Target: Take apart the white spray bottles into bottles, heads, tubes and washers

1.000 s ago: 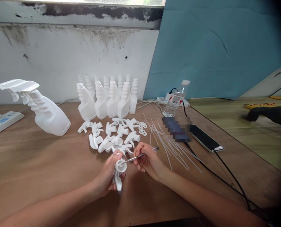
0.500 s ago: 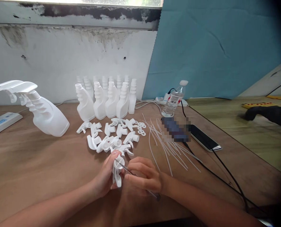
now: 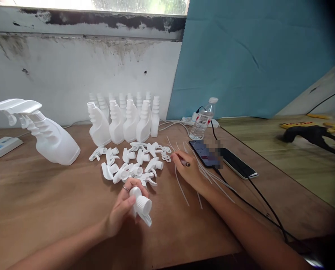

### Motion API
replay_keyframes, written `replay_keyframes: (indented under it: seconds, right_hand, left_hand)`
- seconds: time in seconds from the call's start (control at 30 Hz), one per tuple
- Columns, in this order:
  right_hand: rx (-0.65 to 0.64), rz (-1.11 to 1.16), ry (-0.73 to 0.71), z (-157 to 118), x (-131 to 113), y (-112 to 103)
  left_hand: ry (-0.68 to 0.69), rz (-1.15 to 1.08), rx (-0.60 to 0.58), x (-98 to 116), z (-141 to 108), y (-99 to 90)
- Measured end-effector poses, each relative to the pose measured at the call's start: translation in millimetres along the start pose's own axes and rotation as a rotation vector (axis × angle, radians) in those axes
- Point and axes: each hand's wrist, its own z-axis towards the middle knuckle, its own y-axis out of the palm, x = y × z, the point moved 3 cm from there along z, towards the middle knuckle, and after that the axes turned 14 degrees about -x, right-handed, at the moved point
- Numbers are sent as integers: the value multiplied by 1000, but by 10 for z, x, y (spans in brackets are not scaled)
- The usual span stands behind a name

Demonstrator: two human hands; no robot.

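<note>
My left hand (image 3: 125, 204) is closed round a white trigger sprayer head (image 3: 143, 204), its ribbed screw collar facing right and its trigger pointing down. To the right, my right hand (image 3: 188, 168) reaches over the table with its fingers pinched round a slim tool (image 3: 186, 164). Only the tool's dark rear end shows; its tip is hidden. Just left of those fingertips lie small white ring washers (image 3: 166, 154). A pile of more sprayer heads (image 3: 133, 170) spreads beyond my left hand. Thin white dip tubes (image 3: 181, 189) lie partly under my right forearm.
Several white bottles (image 3: 116, 125) stand against the wall. Two bottles with sprayer heads fitted (image 3: 56, 140) lean at the left beside a power strip (image 3: 4, 148). A water bottle (image 3: 202, 122), a phone (image 3: 204, 152), a second device (image 3: 239, 163) and black cables (image 3: 264, 202) occupy the right.
My right hand has moved away from the sprayer head, up and right to the washers, with the tool. My left hand has turned the sprayer head so its collar faces right.
</note>
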Motion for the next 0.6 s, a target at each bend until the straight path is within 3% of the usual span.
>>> replay_keyframes:
  seconds: [0.13,0.3,0.43,0.6]
  right_hand:
    - [15,53,8,45,71,-34]
    - [61,92,3,39,101,-65]
    - [69,75,-13,36,104,-60]
    - [67,64,-35,26,96,-50]
  left_hand:
    - [169,509,148,375,14,-239]
    - [349,1247,321,811,75,-715]
    - [274,1503,455,882,51,-1185]
    - [72,1508,584,791,-139,-1563]
